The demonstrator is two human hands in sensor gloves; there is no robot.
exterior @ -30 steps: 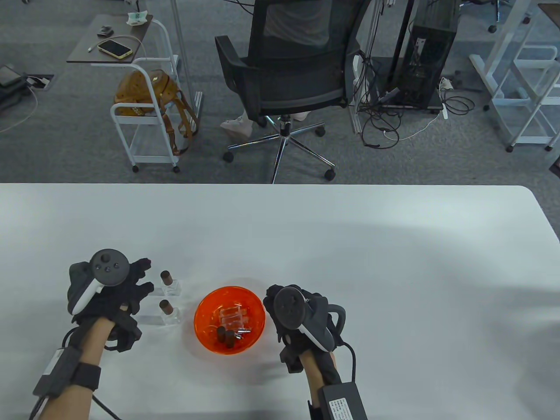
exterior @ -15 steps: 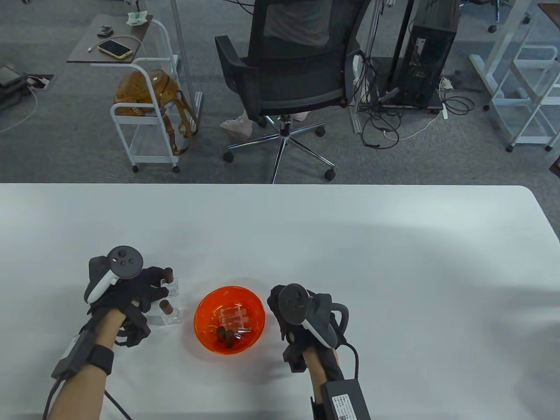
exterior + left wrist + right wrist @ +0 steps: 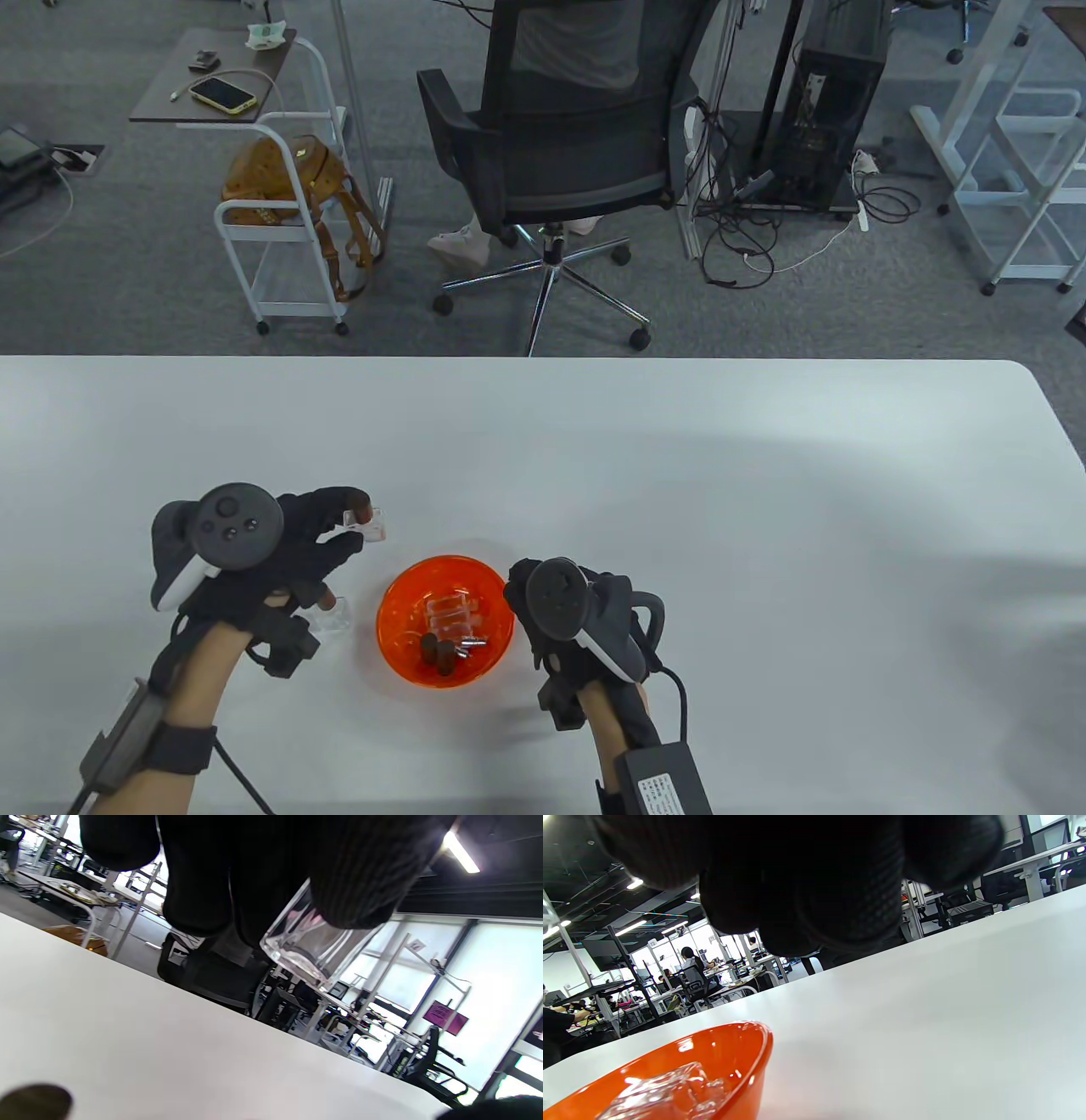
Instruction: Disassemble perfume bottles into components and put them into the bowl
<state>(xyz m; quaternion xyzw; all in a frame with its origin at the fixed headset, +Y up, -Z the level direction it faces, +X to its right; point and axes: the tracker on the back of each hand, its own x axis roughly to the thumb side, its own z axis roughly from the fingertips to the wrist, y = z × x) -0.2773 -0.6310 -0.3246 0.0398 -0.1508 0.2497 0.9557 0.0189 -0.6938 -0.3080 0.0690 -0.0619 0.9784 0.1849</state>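
Observation:
My left hand (image 3: 341,525) holds a clear glass perfume bottle (image 3: 374,527) with a brown cap, lifted off the table just left of the orange bowl (image 3: 399,594). In the left wrist view my fingertips (image 3: 352,891) pinch the glass bottle (image 3: 303,946) from above. A second capped bottle (image 3: 331,613) stands on the table beside my left palm, partly hidden; its brown cap (image 3: 34,1103) shows at the lower left. The bowl (image 3: 746,1056) holds clear bottles (image 3: 451,613), brown caps (image 3: 436,652) and small metal sprayers. My right hand (image 3: 534,607) rests right of the bowl, fingers loosely curled, holding nothing.
The white table (image 3: 764,509) stretches far to the right and behind the bowl. Beyond its far edge stand a black office chair (image 3: 551,153), a white cart (image 3: 280,221) with a brown bag, and cables on the floor.
My left hand reached the far bottle, gripped it and raised it up and to the right. The near bottle stayed put. My right hand barely moved.

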